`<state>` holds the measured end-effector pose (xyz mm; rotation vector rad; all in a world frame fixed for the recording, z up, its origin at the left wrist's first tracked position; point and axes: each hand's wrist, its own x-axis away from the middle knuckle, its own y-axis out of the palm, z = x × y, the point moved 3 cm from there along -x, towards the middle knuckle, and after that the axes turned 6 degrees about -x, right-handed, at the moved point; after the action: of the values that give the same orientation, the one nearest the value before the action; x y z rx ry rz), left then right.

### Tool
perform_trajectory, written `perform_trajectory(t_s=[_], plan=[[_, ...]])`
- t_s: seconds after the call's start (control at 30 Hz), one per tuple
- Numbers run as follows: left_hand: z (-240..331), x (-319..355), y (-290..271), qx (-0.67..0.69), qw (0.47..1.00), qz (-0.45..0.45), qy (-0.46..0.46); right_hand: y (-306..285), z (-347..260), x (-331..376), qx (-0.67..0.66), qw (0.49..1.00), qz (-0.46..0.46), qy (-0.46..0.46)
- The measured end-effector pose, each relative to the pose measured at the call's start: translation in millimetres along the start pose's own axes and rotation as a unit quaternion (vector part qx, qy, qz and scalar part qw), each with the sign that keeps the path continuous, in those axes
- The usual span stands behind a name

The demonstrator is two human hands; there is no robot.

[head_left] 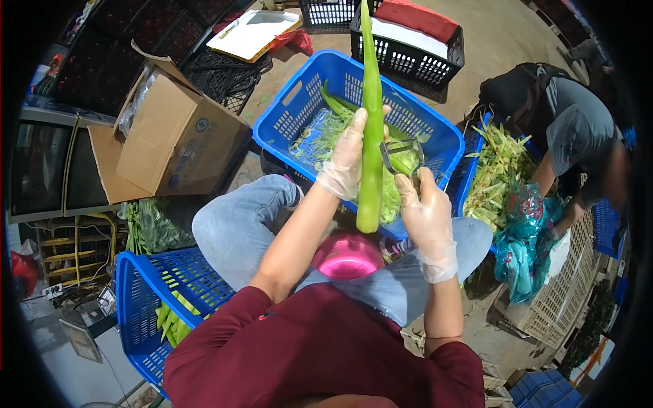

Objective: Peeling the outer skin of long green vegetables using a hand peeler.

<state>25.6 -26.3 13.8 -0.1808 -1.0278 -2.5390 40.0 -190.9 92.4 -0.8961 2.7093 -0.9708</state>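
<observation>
My left hand (348, 155), in a clear thin glove, is wrapped round a long pale-green celtuce stem (371, 146) held upright, its thin tip away from me. In my gloved right hand (428, 214) is a Y-shaped peeler (388, 160). Its head lies close to the stem's right side; I cannot tell whether the blade touches it. Below both hands stands a blue plastic crate (333, 66) with green peelings (309, 146) inside.
Between my legs is a pink basin (348, 257). A blue crate (129, 299) with green stems (170, 323) stands at my left, near a cardboard box (180, 136). At right, a person (578, 115) bends over a teal plastic bag (520, 251) beside heaped peelings (500, 170).
</observation>
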Motion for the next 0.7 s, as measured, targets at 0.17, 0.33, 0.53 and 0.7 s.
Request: perform_trajectory(t_s=[0.17, 0.33, 0.53, 0.7], plan=[[-5.1, 2.0, 3.7, -0.079, 0.997, -0.004, 0.010, -4.9, -8.9, -14.4, -0.033, 0.997, 0.066, -0.038], [-19.7, -1.4, 11.3, -0.224, 0.967, 0.033, 0.120, -7.6, -18.6, -36.4, 0.025, 0.995, 0.094, -0.017], [-22.9, 6.7, 21.6, -0.477, 0.822, 0.103, 0.295, 3.2, -21.8, -58.2, 0.085, 0.984, 0.159, -0.013], [-20.6, 10.9, 25.6, -0.454, 0.814, 0.092, 0.350, 19.7, -13.0, -39.2, 0.079, 0.989, 0.122, 0.001]])
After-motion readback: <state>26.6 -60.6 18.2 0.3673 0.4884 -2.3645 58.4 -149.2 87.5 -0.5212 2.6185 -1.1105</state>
